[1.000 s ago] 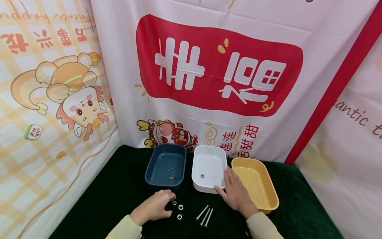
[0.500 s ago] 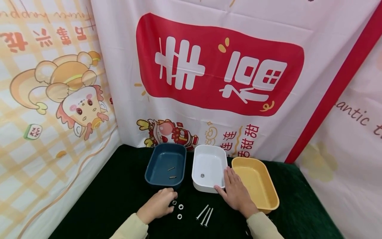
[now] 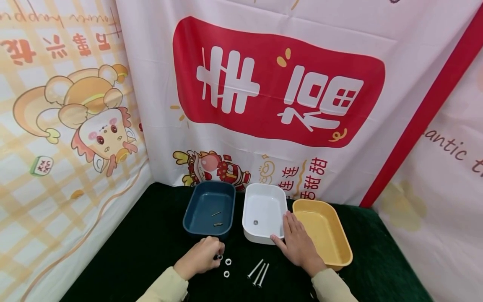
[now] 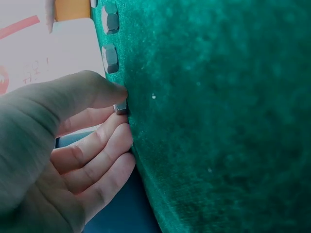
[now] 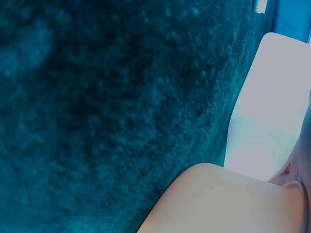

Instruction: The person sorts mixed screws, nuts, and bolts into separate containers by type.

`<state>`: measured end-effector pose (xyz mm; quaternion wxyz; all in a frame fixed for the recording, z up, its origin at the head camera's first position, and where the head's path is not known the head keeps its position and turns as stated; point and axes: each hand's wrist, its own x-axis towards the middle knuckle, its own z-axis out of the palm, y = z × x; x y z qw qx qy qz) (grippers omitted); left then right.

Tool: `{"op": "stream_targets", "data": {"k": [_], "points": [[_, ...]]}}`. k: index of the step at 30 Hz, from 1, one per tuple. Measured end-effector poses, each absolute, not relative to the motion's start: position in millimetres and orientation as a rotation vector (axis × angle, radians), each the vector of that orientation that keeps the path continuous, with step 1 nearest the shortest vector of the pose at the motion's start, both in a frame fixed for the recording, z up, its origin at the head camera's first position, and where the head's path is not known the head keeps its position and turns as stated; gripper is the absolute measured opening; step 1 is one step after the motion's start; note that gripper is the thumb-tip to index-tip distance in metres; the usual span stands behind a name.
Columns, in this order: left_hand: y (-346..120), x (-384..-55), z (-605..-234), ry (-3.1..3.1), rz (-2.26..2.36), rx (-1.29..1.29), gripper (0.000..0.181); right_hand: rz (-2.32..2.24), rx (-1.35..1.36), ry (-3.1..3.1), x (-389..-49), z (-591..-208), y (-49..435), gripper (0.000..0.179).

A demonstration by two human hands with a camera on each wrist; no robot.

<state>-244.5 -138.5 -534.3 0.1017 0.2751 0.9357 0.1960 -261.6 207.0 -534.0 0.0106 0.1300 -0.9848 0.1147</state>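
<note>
In the head view my left hand point(image 3: 201, 259) is low over the cloth, in front of the blue tray point(image 3: 188, 228). Thumb and fingertips pinch a hex nut point(image 4: 120, 107), mostly covered by the thumb in the left wrist view. Beside it lie two more nuts, one nearer the tray point(image 3: 228, 261) and one nearer me point(image 3: 226, 274). My right hand point(image 3: 300, 243) rests with straight fingers along the right rim of the white tray point(image 3: 263, 239), its thumb at the front corner. One nut point(image 3: 255, 222) sits inside that tray.
Three long bolts point(image 3: 258, 273) lie on the dark green cloth point(image 3: 139, 251) between the hands. Small brass-coloured pins point(image 3: 218, 225) are in the blue tray. A yellow tray point(image 3: 343, 256) stands right of the white one, beside my right wrist. A printed curtain point(image 3: 158, 138) hangs behind.
My left hand has moved slightly right, and its thumb and fingers have closed on the nearest nut. The right hand and the trays have stayed put.
</note>
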Motion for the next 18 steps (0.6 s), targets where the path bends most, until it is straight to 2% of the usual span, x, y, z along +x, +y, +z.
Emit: {"op": "stream_targets", "data": {"k": [10,18], "points": [[-143.1,-237.7,-523.0,2.679,0.656,0.834,0.016,0.346,0.396,-3.094,-263.8,-536.2,208.2,0.1],[-140.3,-236.7,-498.7,2.655,0.671,0.93,0.015,0.336,0.406,-3.086,-264.2,-534.7,207.3,0.099]]}}
